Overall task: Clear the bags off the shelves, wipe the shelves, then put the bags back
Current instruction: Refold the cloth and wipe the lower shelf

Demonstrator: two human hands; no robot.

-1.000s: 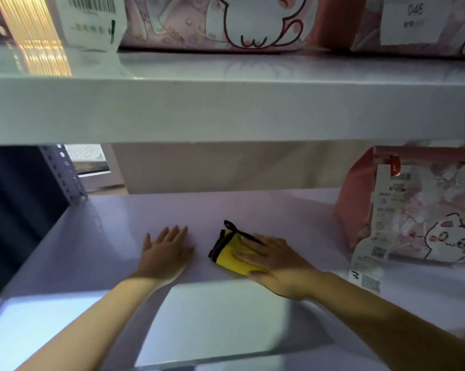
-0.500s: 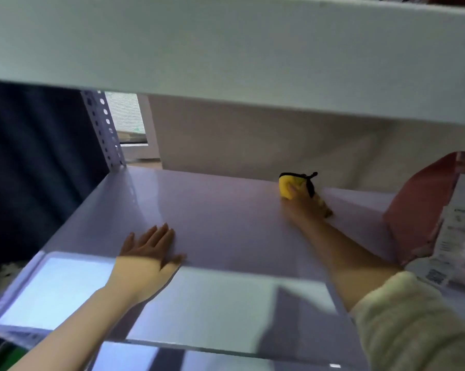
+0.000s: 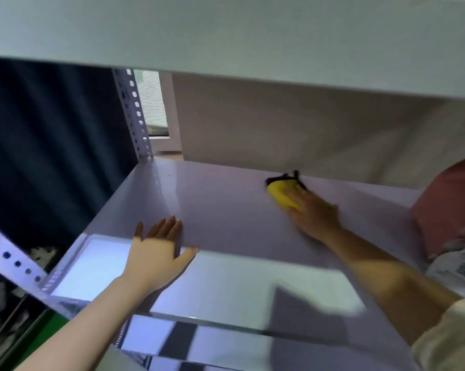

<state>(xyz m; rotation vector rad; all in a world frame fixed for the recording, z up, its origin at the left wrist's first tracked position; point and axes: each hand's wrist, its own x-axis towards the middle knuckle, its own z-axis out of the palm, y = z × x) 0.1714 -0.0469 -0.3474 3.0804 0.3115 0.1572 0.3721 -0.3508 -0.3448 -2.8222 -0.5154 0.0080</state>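
Pressing right hand (image 3: 313, 210) on cloth (image 3: 281, 195)

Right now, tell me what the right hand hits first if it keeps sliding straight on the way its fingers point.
The right hand presses the yellow cloth flat on the shelf, fingers pointing toward the back left. Ahead lies only bare shelf, then probably the beige back wall; depth is hard to judge.

The shelf (image 3: 226, 210) lies open from 9 to 12 o'clock. A pink bag (image 3: 448, 210) blocks 3 o'clock; the upper shelf (image 3: 226, 36) caps the room overhead.
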